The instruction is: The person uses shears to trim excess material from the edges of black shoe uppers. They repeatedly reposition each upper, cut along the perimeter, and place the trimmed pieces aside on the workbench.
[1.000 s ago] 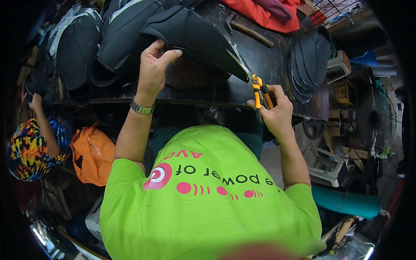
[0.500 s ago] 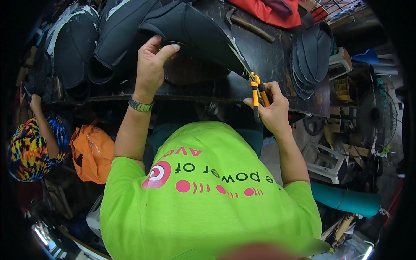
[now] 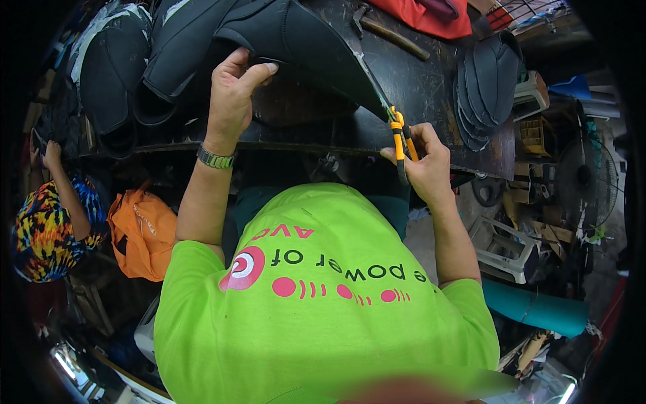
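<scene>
My left hand (image 3: 235, 86) pinches the near edge of a large black padded piece (image 3: 296, 37) between thumb and fingers. A dark watch sits on that wrist. In my right hand (image 3: 427, 161) is a hand tool with orange-and-black handles (image 3: 400, 138), pliers or shears; I cannot tell which. Its head meets the right-hand corner of the black piece, where a pale, rough edge runs up and away. The piece is stretched in the air between both hands, over the near part of the dark worktable (image 3: 323, 128).
More black padded pieces (image 3: 114, 67) lie at the left, and a stack of curved black pieces (image 3: 488, 91) at the right. A hammer (image 3: 393, 37) and a red bag (image 3: 434, 17) lie at the back. Another person's arm (image 3: 67, 195) is at far left, beside an orange bag (image 3: 141, 232).
Both hands, the black piece and the tool sit slightly higher in view. My right hand has turned a little with the tool's handles. Both grips stay the same.
</scene>
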A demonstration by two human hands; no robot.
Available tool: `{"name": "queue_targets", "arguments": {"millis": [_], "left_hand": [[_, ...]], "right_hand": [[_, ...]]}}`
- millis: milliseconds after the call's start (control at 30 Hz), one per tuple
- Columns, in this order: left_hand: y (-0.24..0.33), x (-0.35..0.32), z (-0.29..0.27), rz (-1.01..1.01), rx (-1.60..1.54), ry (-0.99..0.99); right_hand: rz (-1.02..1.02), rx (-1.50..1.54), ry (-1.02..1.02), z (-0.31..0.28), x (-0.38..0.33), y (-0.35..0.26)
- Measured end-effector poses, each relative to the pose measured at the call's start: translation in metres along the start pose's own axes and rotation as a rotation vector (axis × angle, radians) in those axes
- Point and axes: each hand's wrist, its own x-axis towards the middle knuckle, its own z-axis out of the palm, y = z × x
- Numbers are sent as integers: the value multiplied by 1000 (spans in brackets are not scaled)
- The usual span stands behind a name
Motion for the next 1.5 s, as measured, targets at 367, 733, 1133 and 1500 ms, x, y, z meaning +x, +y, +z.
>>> {"name": "queue_targets", "arguments": {"millis": [367, 733, 1133, 1500], "left_hand": [[-8, -2, -4, -20, -37, -62], [-9, -5, -5, 16, -15, -68], [-12, -9, -5, 24, -22, -60], [-9, -12, 0, 295, -8, -130]], "right_hand": [[54, 211, -229, -5, 8, 6], [-26, 159, -114, 1, 3, 1], [0, 142, -78, 1, -3, -4], [221, 629, 49, 4, 8, 9]]}}
